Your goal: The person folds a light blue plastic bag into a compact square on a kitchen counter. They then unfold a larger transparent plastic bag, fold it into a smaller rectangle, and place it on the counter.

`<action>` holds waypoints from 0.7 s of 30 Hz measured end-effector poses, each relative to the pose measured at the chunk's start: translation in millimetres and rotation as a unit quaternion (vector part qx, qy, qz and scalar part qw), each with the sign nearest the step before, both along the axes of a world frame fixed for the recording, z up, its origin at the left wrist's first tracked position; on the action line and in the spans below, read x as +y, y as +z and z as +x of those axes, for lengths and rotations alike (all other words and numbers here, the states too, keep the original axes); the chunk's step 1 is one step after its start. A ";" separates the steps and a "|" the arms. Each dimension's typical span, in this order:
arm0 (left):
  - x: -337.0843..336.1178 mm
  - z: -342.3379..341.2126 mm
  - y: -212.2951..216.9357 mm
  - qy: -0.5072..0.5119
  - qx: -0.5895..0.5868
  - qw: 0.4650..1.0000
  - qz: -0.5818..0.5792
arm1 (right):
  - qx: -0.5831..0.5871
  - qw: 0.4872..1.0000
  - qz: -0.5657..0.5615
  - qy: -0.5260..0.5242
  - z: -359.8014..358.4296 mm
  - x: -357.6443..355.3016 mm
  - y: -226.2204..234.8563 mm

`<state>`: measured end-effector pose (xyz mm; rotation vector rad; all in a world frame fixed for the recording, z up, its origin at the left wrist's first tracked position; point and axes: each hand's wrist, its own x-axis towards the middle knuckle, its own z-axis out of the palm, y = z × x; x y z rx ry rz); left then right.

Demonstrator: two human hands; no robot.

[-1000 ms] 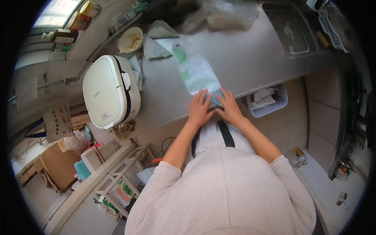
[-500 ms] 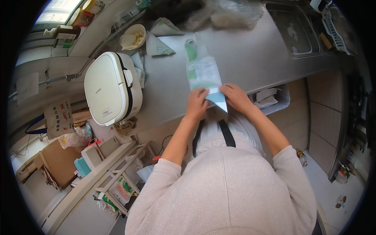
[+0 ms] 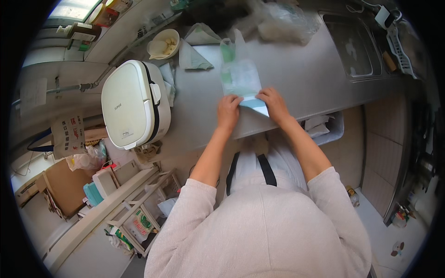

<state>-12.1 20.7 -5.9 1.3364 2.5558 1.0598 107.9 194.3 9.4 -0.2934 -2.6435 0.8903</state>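
A translucent white plastic bag [image 3: 244,76] with green patches lies lengthwise on the metal counter [image 3: 289,60], its handles pointing away from me. Its near end is folded over, with a pale blue corner hanging in a point between my hands. My left hand [image 3: 228,112] pinches the left side of this fold, fingers closed. The right edge of the same fold is gripped by my right hand [image 3: 274,105], thumb and fingers together. Further back lie two bags folded into triangles, one whitish-green triangle [image 3: 192,58] and another [image 3: 201,34] behind it.
A white rice cooker [image 3: 127,104] stands at the counter's left. Behind it is a bowl [image 3: 175,36] with pale pieces inside. Crumpled clear plastic bags [image 3: 289,25] lie at the back, near a sink [image 3: 347,44]. Below the front edge, a bin [image 3: 336,129] holds white paper.
Both hands, still gripping the bag's folded end, have moved slightly away from me along the counter. The folded blue corner sits further over the counter.
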 end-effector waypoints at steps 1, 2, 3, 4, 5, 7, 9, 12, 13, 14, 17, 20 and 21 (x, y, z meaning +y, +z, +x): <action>-1.7 0.8 0.3 0.012 -0.018 1.000 0.006 | -0.013 1.000 -0.009 0.000 -0.1 1.1 -3.9; -3.0 0.7 0.6 0.023 -0.037 0.999 0.011 | -0.025 1.000 -0.017 0.000 -0.2 2.3 -7.8; -5.6 0.6 1.5 0.024 -0.054 0.998 0.011 | -0.031 0.999 -0.022 0.002 -0.2 1.6 -6.5; -8.1 0.0 2.4 0.025 -0.071 0.997 0.010 | -0.037 0.999 -0.026 0.003 0.0 1.4 -5.1; -10.2 -0.4 3.3 0.025 -0.088 0.996 0.010 | -0.043 0.999 -0.030 0.004 -0.2 0.4 -3.9; -11.2 1.0 2.0 0.036 -0.062 0.997 0.013 | -0.028 0.999 -0.039 0.004 -0.9 0.3 -2.3; -12.5 1.0 -1.0 0.041 -0.046 0.998 0.007 | -0.054 0.994 -0.085 -0.039 -3.2 -3.2 1.7; -14.2 -1.8 -4.4 0.042 -0.038 0.998 -0.010 | -0.092 0.976 -0.144 -0.137 -11.0 -13.8 1.2; -10.4 -4.9 -2.7 0.043 -0.037 0.998 -0.012 | -0.064 0.979 -0.120 -0.152 -13.1 -16.5 -8.5; -7.1 -7.5 -0.8 0.043 -0.035 0.998 -0.014 | -0.037 0.981 -0.095 -0.167 -14.0 -17.7 -17.5; 0.6 -10.8 13.2 0.090 -0.137 0.982 -0.099 | -0.085 0.967 -0.035 -0.236 -23.0 -29.4 -18.8; 2.5 -12.2 8.8 0.080 -0.065 0.990 -0.099 | -0.113 0.954 -0.093 -0.262 -28.5 -31.9 -15.6; 2.7 -12.2 7.9 0.078 -0.056 0.991 -0.093 | -0.114 0.952 -0.102 -0.265 -28.6 -31.5 -15.0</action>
